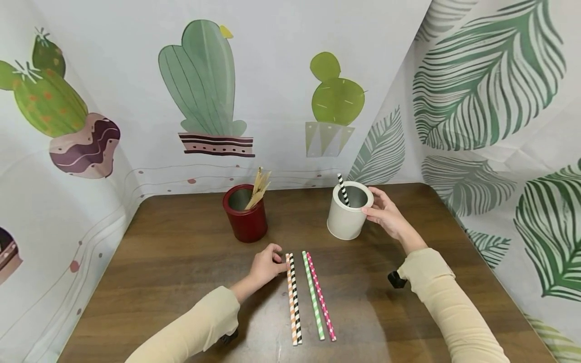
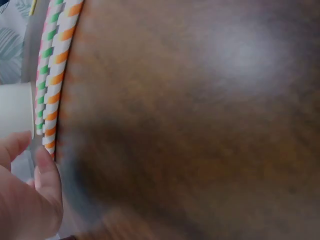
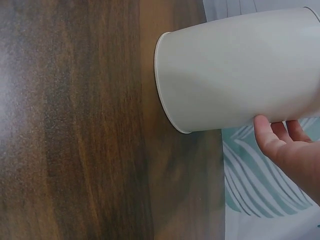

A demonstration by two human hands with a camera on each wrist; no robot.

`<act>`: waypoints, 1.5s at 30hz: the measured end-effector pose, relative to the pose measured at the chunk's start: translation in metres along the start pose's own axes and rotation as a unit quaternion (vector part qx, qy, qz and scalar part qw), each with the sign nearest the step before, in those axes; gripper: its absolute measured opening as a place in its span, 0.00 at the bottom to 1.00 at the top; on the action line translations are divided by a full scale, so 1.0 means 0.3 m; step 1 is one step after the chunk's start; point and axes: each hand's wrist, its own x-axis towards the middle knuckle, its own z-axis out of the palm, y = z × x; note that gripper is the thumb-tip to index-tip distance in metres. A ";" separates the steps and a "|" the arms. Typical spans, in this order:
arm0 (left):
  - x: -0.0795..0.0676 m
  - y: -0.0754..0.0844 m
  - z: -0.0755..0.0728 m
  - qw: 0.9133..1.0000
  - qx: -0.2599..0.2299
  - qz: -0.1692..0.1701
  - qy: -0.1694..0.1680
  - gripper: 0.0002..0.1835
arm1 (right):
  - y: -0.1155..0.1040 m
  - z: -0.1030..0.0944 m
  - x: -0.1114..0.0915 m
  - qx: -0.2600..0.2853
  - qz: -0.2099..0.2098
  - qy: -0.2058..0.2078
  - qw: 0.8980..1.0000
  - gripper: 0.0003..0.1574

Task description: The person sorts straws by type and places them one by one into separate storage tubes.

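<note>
My left hand (image 1: 267, 266) is at the far end of an orange-striped paper straw (image 1: 291, 302), its thumb tip right at the straw's end and its other fingers loosely bent. Along that straw lies a black-striped paper straw (image 1: 296, 302). Slightly to the right are a green-striped paper straw (image 1: 314, 297) and a pink dotted paper straw (image 1: 322, 300). My right hand (image 1: 386, 214) holds the upright white can (image 3: 230, 75) by its right side near the rim, thumb in front and fingers behind. Inside that can leans another black-striped straw (image 1: 343, 190).
A dark red can (image 1: 247, 222) with dried stalks (image 1: 259, 189) in it stands at the back left. Both cans are on a brown wooden table (image 1: 190, 282). Behind rises a cloth backdrop (image 1: 277, 91) printed with cacti and leaves.
</note>
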 end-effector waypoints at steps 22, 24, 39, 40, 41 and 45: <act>0.005 0.003 0.010 0.996 0.092 -0.020 -0.004 0.21 | 0.003 -0.008 0.002 -0.007 -0.003 -0.001 1.000 0.41; 0.008 0.007 0.008 0.995 0.095 -0.023 -0.004 0.20 | 0.002 -0.008 0.001 -0.008 -0.002 -0.002 1.000 0.41; 0.011 0.011 0.023 0.988 0.146 -0.004 0.044 0.14 | -0.003 0.002 0.000 -0.006 0.005 -0.002 1.000 0.42; 0.012 0.010 0.024 0.988 0.147 -0.005 0.042 0.14 | -0.003 0.001 -0.001 -0.006 0.005 -0.002 1.000 0.42; 0.013 0.010 0.022 0.988 0.147 -0.005 0.039 0.14 | -0.003 0.002 -0.002 -0.006 0.005 -0.001 1.000 0.42; 0.024 0.011 0.006 0.989 0.147 -0.004 0.029 0.14 | -0.002 0.000 -0.004 -0.007 0.006 0.000 1.000 0.42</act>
